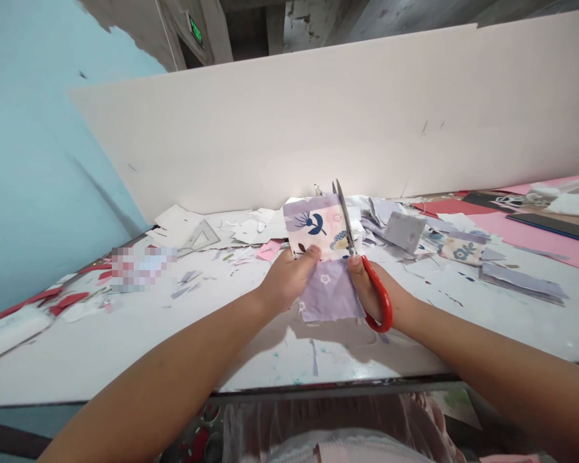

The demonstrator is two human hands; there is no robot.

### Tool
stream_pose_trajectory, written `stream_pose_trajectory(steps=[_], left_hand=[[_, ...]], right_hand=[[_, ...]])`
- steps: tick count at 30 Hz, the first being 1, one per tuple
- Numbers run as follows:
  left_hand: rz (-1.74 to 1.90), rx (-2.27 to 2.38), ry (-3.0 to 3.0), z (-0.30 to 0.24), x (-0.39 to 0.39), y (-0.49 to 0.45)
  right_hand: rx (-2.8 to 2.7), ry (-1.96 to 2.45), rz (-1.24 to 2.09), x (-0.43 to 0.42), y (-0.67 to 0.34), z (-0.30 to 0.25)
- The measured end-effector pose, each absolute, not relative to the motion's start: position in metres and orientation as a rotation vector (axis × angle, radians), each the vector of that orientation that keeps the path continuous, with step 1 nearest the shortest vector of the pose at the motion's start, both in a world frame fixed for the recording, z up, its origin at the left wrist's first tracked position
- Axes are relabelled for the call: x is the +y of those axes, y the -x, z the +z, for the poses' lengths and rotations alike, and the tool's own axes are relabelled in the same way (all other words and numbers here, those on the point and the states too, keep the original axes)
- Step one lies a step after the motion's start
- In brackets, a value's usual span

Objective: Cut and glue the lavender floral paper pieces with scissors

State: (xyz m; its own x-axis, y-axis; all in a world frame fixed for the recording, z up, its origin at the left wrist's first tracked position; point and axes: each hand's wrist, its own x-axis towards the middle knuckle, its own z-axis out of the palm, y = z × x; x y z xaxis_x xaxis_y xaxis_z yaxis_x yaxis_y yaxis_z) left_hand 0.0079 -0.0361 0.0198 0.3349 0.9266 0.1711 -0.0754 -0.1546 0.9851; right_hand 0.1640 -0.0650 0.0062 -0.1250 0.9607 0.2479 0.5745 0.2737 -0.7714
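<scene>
White counter surface, littered with paper offcuts, runs along a pale upright board. A blue wall closes the left side.

Working position:
- The patterned sheet lies at the centre of the counter, near its front edge. Its far half is cream with a lilac band and dark floral print. Its near half is plain lilac with small white flowers.
- The left hand rests on the left edge of the sheet. Its grip is narrow, with the thumb pressed on top of the sheet at the line between the two halves.
- The right hand holds the scissors by the red handle loop. Its grip is closed through and around the loop.
- The blades point away from the person, slightly parted, and lie over the right part of the sheet. The tips reach past its far edge.

Surrounding items:
- A clear triangle ruler lies to the left, well apart from the hands.
- A pink scrap lies just beside the left hand.
- A grey card and a small patterned piece lie to the right of the scissors.
- A lilac stack lies further right.
- A pink sheet and a dark flat device occupy the far right.
- Several red scraps lie at the far left.
</scene>
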Motion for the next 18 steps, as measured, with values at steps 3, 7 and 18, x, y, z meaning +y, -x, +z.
stream_pose_trajectory(steps=[3, 7, 18], left_hand=[[1.101, 0.788, -1.449, 0.0172, -0.035, -0.0087], [1.134, 0.788, -1.462, 0.0153, -0.0332, -0.0081], [1.149, 0.803, -1.404, 0.0184, -0.0322, -0.0058]], right_hand=[[-1.771, 1.439, 0.644, -0.0661, -0.1642, 0.0056], [-1.762, 1.45, 0.561, -0.0653, -0.1648, 0.0048], [-1.576, 1.406, 0.625, -0.0614, -0.1647, 0.0088]])
